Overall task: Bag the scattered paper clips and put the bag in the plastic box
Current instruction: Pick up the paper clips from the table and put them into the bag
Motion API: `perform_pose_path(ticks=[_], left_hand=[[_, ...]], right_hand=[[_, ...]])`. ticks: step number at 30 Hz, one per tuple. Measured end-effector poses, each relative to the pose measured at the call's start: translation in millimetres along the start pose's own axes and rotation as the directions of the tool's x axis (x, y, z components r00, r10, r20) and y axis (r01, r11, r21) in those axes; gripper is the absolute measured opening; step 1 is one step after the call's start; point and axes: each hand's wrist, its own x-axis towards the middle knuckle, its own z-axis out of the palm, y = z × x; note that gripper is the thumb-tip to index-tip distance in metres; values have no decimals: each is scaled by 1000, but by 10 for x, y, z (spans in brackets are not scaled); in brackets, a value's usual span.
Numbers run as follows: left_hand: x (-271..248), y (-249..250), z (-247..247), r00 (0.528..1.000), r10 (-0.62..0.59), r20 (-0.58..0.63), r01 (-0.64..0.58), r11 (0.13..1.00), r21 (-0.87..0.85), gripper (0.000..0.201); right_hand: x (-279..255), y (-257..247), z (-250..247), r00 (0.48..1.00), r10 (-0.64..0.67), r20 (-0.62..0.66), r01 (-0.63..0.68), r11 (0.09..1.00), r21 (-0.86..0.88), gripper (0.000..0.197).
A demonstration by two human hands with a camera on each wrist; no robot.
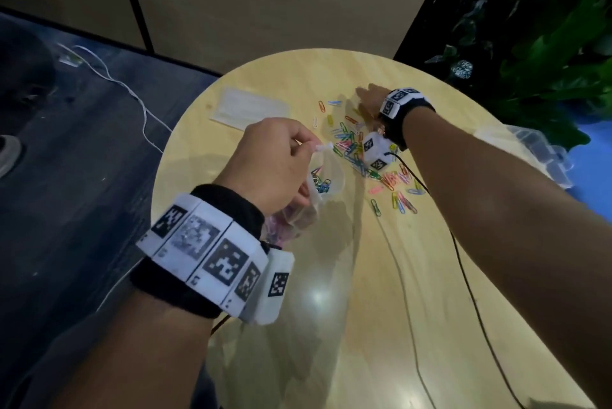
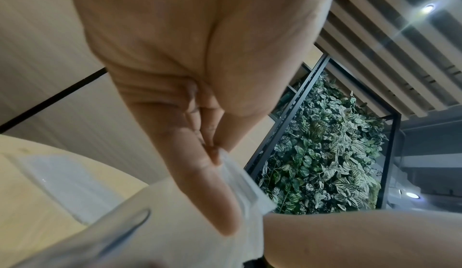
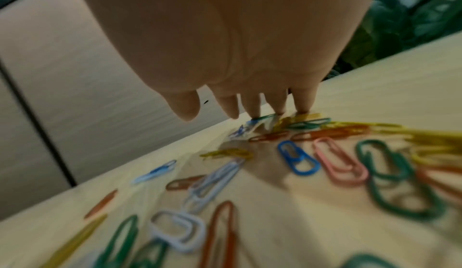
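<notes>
Left hand (image 1: 268, 163) pinches the rim of a clear, crinkled bag (image 1: 323, 182), several clips already inside. Right hand (image 1: 369, 99), fingers (image 3: 252, 104) straight and spread, presses on glossy coloured wire clips (image 1: 364, 157) scattered across the round pale-wood table (image 1: 331, 326). A translucent box (image 1: 533, 144) sits at three o'clock.

Round pale wooden table (image 1: 331, 326) and the items lying on it.
Coloured paper clips (image 1: 356, 150) lie scattered across the middle; a flat clear packet (image 1: 250, 107) rests near the far left edge, a clear plastic box (image 1: 530, 147) at the right rim, and thin cables (image 1: 463, 259) trail across the near side.
</notes>
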Motion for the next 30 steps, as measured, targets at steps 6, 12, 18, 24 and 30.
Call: perform_pose_path(ticks=[6,12,18,24,30], left_hand=[[12,-4,36,1000,4,11,-4,1000,7,17],[-4,11,88,1000,6,25,-7,1000,29,16],[-28,40,142,999,-3,33,2,999,32,14],[-29,38,93,1000,-8,18,8,999,37,15],[-27,61,129,1000,-3,24,1,997,75,14]], right_hand=[[-70,16,125,983,-159,87,178,940,-292,45],[-739,224,81,981,-188,-53,155,915,-373,25],[-1023,538,-100,994,24,-106,-23,1000,9,12],[-1342,623,-268,972,167,166,-208,280,937,28],[-1885,256,-570,954,-80,289,-299,-181,937,12]])
